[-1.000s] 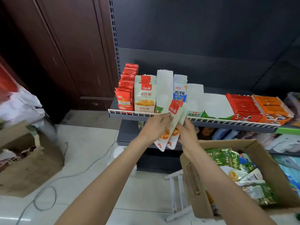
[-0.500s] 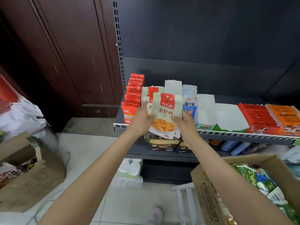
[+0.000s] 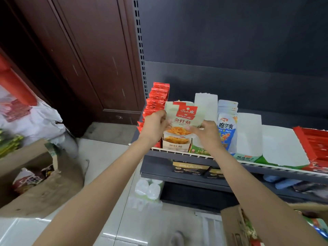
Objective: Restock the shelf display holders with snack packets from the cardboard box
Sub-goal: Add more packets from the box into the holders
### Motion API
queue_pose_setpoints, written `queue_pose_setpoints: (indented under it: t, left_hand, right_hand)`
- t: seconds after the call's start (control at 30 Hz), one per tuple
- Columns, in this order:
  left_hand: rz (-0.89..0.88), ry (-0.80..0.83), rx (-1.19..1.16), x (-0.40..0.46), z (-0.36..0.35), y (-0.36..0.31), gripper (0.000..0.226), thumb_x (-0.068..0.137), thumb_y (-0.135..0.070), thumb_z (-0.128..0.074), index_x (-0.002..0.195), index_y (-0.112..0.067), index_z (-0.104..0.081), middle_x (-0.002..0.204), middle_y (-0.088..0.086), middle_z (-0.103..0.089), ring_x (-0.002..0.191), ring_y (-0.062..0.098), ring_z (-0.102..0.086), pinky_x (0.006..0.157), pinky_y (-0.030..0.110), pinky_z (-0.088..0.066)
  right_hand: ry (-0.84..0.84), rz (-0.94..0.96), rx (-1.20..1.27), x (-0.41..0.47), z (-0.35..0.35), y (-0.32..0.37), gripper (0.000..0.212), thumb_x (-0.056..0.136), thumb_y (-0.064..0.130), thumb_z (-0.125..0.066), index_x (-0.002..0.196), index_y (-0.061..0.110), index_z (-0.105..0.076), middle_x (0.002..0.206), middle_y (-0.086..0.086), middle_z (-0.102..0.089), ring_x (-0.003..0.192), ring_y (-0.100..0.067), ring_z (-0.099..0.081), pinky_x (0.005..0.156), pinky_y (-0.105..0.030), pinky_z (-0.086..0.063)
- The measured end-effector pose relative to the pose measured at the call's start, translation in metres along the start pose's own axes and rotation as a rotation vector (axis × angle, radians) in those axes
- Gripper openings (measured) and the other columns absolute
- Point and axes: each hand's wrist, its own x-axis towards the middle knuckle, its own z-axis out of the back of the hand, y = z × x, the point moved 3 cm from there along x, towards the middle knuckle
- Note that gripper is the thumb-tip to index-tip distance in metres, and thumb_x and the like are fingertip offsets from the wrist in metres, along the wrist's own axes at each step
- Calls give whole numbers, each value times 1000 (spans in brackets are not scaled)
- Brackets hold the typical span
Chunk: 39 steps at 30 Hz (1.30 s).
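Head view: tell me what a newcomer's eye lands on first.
First, the pale snack packets with red tops, gripped by the left hand and right hand over the beige holder on the shelf. Then the red packets to their left and the blue packets to their right.

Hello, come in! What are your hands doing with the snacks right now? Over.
Left hand and right hand grip pale red-labelled snack packets. Packets entering beige cardboard display holder. Nothing blocking.
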Motion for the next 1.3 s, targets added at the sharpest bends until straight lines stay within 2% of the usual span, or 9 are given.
queue_pose_setpoints:
  t: [0.07, 0.2, 0.3, 0.43, 0.67, 0.8, 0.93, 1.17, 1.3]
  left_hand:
    - [-28, 1, 29, 5, 1, 0, 8, 91, -12, -61, 96, -7, -58, 107, 9, -66, 96, 23, -65, 83, 38, -56]
    - [-230, -103, 194, 8, 14, -18, 43, 85, -19, -69, 124, -24, -51, 121, -5, -59, 91, 14, -62, 78, 28, -54]
    - [-318, -16, 346, 9, 14, -26, 31, 90, -20, -63, 120, -20, -56, 118, -1, -64, 99, 17, -63, 81, 30, -52]
    - [-276, 53, 390, 13, 10, -22, 21, 94, -14, -57, 114, -13, -58, 117, 7, -65, 104, 24, -63, 82, 34, -53]
    - [-307, 137, 785, 22, 8, -18, 34, 96, -20, -53, 130, -26, -54, 124, 2, -62, 108, 24, -61, 83, 35, -50]
    - [-410, 93, 777, 22, 3, -27, 32, 97, -31, -51, 128, -27, -56, 124, 0, -63, 109, 22, -61, 87, 34, -51]
    - [-443, 104, 860, 25, -6, -25, 28, 99, -28, -47, 125, -24, -57, 114, 2, -66, 102, 22, -63, 81, 31, -49]
    - [-408, 92, 888, 29, -19, -22, 19, 99, -23, -47, 114, -20, -58, 106, 1, -65, 93, 20, -63, 73, 30, -49]
    - [-385, -6, 712, 17, -19, -21, 26, 98, -23, -49, 123, -21, -53, 118, -1, -57, 102, 19, -59, 71, 29, -52]
  right_hand:
    - [14, 31, -53, 6, -2, -1, 36, 85, 17, -68, 119, 6, -64, 120, -8, -65, 99, -20, -63, 65, -10, -41]
    - [56, 44, -100, 12, -8, -7, 34, 85, 16, -68, 115, 1, -65, 118, -11, -66, 104, -23, -64, 65, -8, -41]
    - [86, 36, -169, 13, -10, -16, 34, 85, 17, -68, 115, 1, -65, 116, -12, -66, 101, -21, -64, 63, -8, -40]
    - [27, 76, -132, 10, -3, -12, 31, 85, 11, -68, 116, 7, -66, 113, -8, -69, 90, -12, -62, 75, -19, -47]
    - [125, 95, -378, 14, -9, -9, 28, 90, 20, -62, 114, 6, -67, 116, -9, -67, 103, -21, -63, 78, -22, -46]
    - [134, 81, -571, 21, -6, -8, 33, 89, 32, -63, 112, 8, -67, 111, -8, -67, 95, -18, -61, 72, -28, -46]
    - [102, 151, -342, 18, -2, 0, 32, 86, 16, -68, 116, 13, -61, 99, 1, -63, 75, -4, -53, 63, -7, -37]
    - [67, 152, -327, 13, -8, -2, 25, 92, 12, -58, 116, 8, -63, 106, -10, -69, 89, -13, -60, 75, -15, -40]
    - [82, 162, -323, 14, -4, 0, 27, 91, 13, -60, 118, 10, -62, 96, -2, -65, 78, -8, -52, 65, -5, -37]
